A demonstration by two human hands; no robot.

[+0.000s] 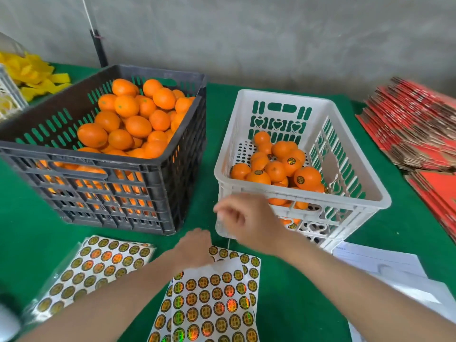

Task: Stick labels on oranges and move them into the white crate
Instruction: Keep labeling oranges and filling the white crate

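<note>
The oranges with labels (276, 169) are seen low down in the white crate (283, 96), mostly near its front. Round gold and black labels can be made out on some of them. The white crate is placed on the right side of the green table (308, 292).

A sheet of labels (214, 299) is laid flat on the table, just in front of the white crate and close to the person. The left hand (195, 248) is rested on the top end of this sheet. Its fingers are hidden behind the back of the hand, so it cannot be told if a label is being held.

The right hand (244, 218) is held up in the air, in front of the near left corner of the white crate. Its fingers are bent a little. The hand is blurred, so it cannot be told if anything is pinched in it.

The black crate (86, 154) is placed to the left of the white crate, and it is filled high with plain oranges (128, 119).

More label sheets (93, 267) are kept in a clear bag in front of the black crate. White papers (385, 265) are laid to the right of the sheet. Flat red boxes (414, 127) are piled at the far right. Yellow strips (37, 75) are heaped at the far left.
</note>
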